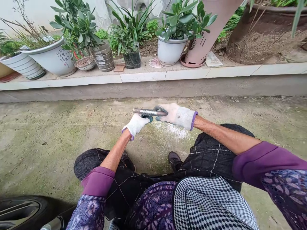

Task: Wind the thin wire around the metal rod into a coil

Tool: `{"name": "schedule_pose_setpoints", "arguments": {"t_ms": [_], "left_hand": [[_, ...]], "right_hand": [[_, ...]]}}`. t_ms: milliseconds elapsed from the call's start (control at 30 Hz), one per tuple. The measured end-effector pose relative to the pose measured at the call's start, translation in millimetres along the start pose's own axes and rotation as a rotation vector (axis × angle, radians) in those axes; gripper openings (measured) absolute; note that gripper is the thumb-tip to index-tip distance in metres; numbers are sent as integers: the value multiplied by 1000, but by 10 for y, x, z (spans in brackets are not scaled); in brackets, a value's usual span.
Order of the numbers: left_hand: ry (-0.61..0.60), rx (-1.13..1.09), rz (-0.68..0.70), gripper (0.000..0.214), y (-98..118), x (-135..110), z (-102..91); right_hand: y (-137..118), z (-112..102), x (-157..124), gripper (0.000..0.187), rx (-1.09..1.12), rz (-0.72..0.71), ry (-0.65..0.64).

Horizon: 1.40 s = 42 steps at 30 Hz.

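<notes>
Both my hands wear white knit gloves with dark grip coating on the fingers and purple cuffs. Between them, level above the ground, lies a short brownish rod wound with silvery wire. My left hand is closed round it from below, its thumb and fingertips at the wound part. The bare end of the rod sticks out to the left. My right hand wraps its fingers round the right end, which disappears into the palm. White powder or flakes are scattered on the ground beneath my right hand.
A tiled ledge runs across the back, with several potted plants on it, among them a white pot and a tall pink pot. A wheel stands at the lower left. My knees and shoes are below my hands.
</notes>
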<state>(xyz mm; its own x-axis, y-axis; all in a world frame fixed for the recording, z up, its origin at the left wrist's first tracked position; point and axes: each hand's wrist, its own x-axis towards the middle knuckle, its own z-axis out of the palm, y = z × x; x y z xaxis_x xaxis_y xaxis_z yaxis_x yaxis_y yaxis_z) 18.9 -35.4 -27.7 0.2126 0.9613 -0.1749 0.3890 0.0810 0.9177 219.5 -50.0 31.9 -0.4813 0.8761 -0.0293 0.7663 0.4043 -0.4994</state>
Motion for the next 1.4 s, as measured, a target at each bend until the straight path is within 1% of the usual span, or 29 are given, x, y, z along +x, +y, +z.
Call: {"name": "schedule_pose_setpoints", "arguments": {"t_ms": [100,167,233,333,367,433,500,600,667,767,833,933,1000,1067,1200,1267,1333,1400], "left_hand": [[6,-7,-2,10,9,-56,16],[-15,-50,-40,11,11,-109,26],[-64,-137,-98,14,5,-158,47],[-132,-297,-176,14,-12,-201,94],[-140,-337,-191,14,-16,-208,109],[-133,-377,-205,12,-16,-213,133],[-120,-364,-206,12,-3,-218,145],[-95,-329,-202,14,33,-238,151],[-76,-328,-193,14,54,-254,159],[-77,-335,-195,15,60,-269,187],[-97,-334,-208,15,50,-270,211],[-96,-342,-219,15,45,-270,235],[-83,-352,-214,16,63,-281,240],[-75,-368,-205,17,95,-304,243],[-63,-398,-170,18,135,-342,283],[-49,-379,-137,17,128,-334,318],[-22,-328,-98,15,119,-313,345],[4,-276,-67,15,124,-297,351]], "right_hand": [[12,-3,37,26,44,105,3],[60,-18,89,25,72,168,-17],[149,-46,162,27,-10,162,-4],[301,-96,280,27,-248,108,38],[335,-108,310,27,-289,116,32],[355,-118,346,26,-263,165,2],[323,-108,356,28,-177,203,-14],[260,-73,367,37,-118,221,25],[258,-50,389,41,-165,231,33],[307,-21,427,37,-300,233,-22],[334,-7,432,35,-397,206,-45],[323,8,404,35,-489,152,-28],[299,20,383,36,-497,145,-13],[291,40,380,36,-498,160,-24],[372,129,442,38,-527,195,-155],[435,186,489,39,-531,209,-200],[486,230,533,40,-527,217,-204],[514,242,573,41,-518,213,-182]]}}
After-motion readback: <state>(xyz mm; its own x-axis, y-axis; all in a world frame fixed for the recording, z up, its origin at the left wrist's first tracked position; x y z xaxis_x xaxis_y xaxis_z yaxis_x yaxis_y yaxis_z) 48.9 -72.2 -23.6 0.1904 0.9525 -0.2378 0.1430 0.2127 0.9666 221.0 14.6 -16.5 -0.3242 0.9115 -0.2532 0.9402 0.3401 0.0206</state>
